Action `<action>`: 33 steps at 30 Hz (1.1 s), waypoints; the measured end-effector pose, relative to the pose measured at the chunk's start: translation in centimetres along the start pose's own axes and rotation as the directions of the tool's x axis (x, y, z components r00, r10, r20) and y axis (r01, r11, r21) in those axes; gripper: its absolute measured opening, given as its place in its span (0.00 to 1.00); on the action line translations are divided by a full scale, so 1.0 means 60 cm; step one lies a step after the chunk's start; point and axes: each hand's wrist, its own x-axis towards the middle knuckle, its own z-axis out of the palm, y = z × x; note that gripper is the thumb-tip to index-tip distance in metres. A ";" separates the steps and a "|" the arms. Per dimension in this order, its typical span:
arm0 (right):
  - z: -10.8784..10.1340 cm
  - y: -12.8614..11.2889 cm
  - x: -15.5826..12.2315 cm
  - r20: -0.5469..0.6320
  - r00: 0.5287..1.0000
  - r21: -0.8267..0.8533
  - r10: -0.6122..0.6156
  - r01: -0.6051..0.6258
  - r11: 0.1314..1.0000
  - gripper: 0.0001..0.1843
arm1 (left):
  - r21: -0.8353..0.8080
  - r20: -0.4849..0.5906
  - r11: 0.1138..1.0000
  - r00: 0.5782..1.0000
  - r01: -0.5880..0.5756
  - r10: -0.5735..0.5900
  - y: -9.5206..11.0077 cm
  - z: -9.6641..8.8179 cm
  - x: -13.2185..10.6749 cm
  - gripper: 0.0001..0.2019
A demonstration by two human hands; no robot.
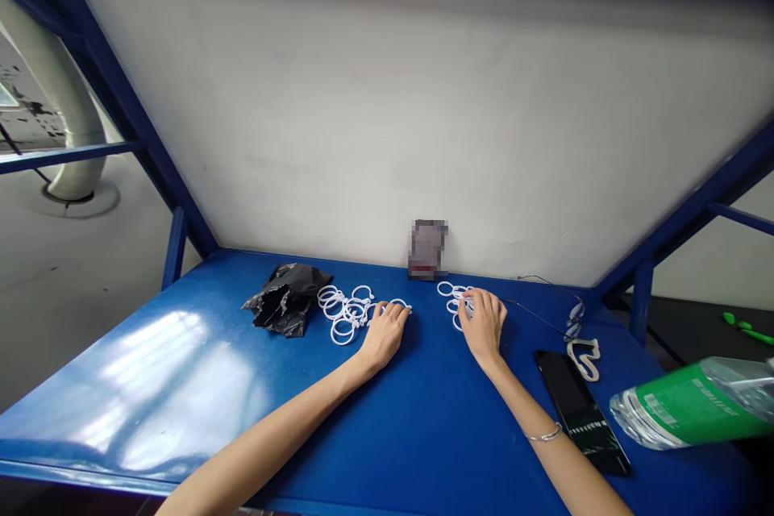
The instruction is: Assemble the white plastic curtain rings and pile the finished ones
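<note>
Several white plastic rings (pixel 354 311), each with a small knob like a curtain ring, lie in a loose pile left of centre on the blue table. My left hand (pixel 385 334) is beside that pile, fingers bent down and closed on one white ring (pixel 409 309) that partly shows past the fingertips. To the right, a smaller group of white rings (pixel 458 292) lies near the wall. My right hand (pixel 485 326) reaches over this group, thumb and fingers closed on a ring at its right edge; the fingers hide part of it.
A crumpled black plastic bag (pixel 289 298) lies left of the rings. A blurred-out dark packet (pixel 426 250) leans on the white wall. To the right are a black phone (pixel 580 411), glasses (pixel 574 321), a white looped strap (pixel 584 360) and a green-labelled bottle (pixel 689 403). Blue frame bars (pixel 139 113) flank the table.
</note>
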 end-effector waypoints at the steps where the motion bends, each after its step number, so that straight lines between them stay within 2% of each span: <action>1: 0.000 -0.001 0.000 -0.004 1.000 0.001 -0.001 0.001 1.000 0.05 | -0.017 -0.004 1.000 1.000 -0.001 0.001 0.001 0.001 0.000 0.19; 6: -0.007 -0.027 -0.005 0.021 0.996 0.061 -0.087 0.086 0.994 0.06 | -0.081 -0.003 0.997 1.000 0.008 -0.008 0.003 0.005 -0.002 0.17; 9: -0.011 -0.047 -0.010 0.080 0.983 0.114 -0.164 0.154 0.981 0.05 | -0.128 -0.003 0.992 1.000 0.004 -0.004 0.008 0.003 -0.002 0.15; 13: -0.014 -0.062 -0.016 0.169 0.958 0.166 -0.232 0.204 0.965 0.04 | -0.217 -0.053 0.976 0.999 -0.014 0.003 0.019 -0.006 -0.001 0.13; 21: -0.013 -0.067 -0.021 0.226 0.932 0.260 -0.285 0.224 0.939 0.05 | -0.360 -0.093 0.931 0.995 -0.063 0.032 0.034 -0.020 -0.002 0.11; 24: -0.014 -0.068 -0.021 0.231 0.926 0.283 -0.299 0.230 0.931 0.06 | -0.411 -0.112 0.911 0.994 -0.037 -0.010 0.033 -0.022 -0.003 0.11; 26: -0.015 -0.068 -0.022 0.229 0.924 0.294 -0.307 0.235 0.926 0.06 | -0.454 -0.117 0.891 0.992 -0.012 -0.046 0.031 -0.021 -0.003 0.14; 29: -0.015 -0.067 -0.023 0.223 0.921 0.308 -0.318 0.243 0.920 0.06 | -0.529 -0.089 0.848 0.993 0.021 -0.080 0.027 -0.018 -0.002 0.18; 33: -0.014 -0.067 -0.024 0.221 0.919 0.326 -0.327 0.247 0.913 0.07 | -0.594 -0.055 0.803 0.993 0.051 -0.104 0.022 -0.014 -0.002 0.19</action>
